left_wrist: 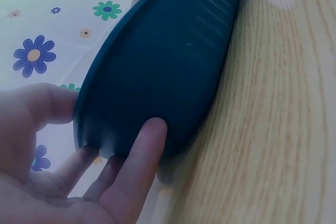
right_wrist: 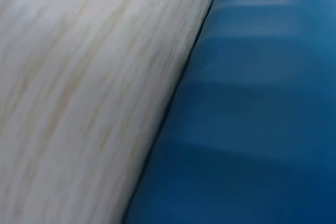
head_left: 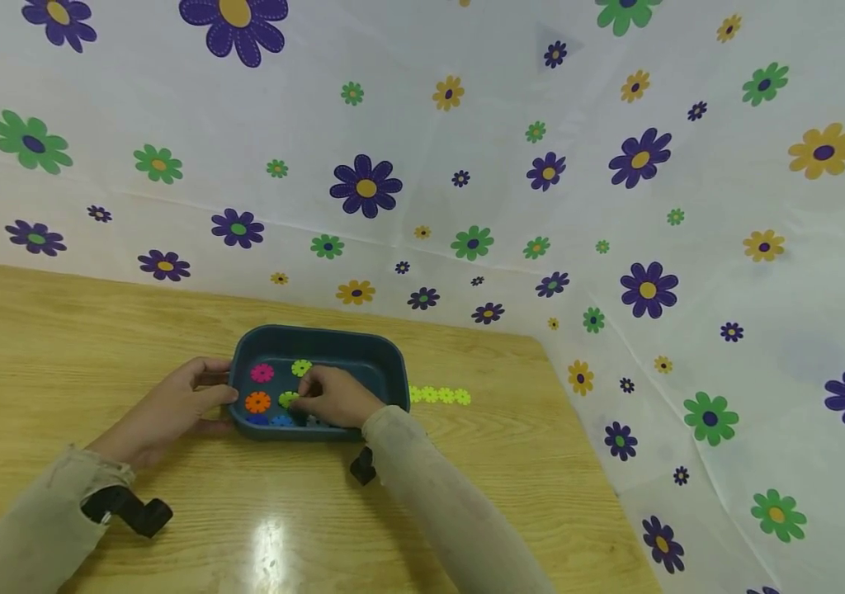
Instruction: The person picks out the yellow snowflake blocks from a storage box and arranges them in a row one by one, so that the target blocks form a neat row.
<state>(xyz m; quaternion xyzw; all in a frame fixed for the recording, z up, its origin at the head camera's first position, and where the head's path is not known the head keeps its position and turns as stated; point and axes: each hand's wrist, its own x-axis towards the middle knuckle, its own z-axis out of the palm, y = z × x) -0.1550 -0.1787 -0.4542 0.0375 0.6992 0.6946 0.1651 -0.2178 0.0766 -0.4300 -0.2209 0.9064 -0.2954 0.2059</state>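
Observation:
A dark blue-green plastic basin [head_left: 385, 355] stands on the wooden table with small flower-shaped discs inside. My left hand [head_left: 181, 404] holds its left end, the thumb at the rim; in the left wrist view the fingers [left_wrist: 139, 166] press against the outer wall. Over the basin's near wall reaches my right hand [head_left: 337, 398], its fingertips pinching the edge of a yellow-green disc [head_left: 287, 399]. Around it lie another yellow-green disc [head_left: 301, 368], a pink disc [head_left: 262, 374], an orange disc [head_left: 257, 403] and blue discs [head_left: 281, 421]. The right hand partly hides the basin's floor.
A row of several yellow-green discs [head_left: 443, 396] lies on the wooden table [head_left: 497, 462] right of the basin. A white cloth [head_left: 467, 206] printed with flowers hangs behind the table and along its right side. The right wrist view shows only the basin's outer wall [right_wrist: 252, 103] and tabletop.

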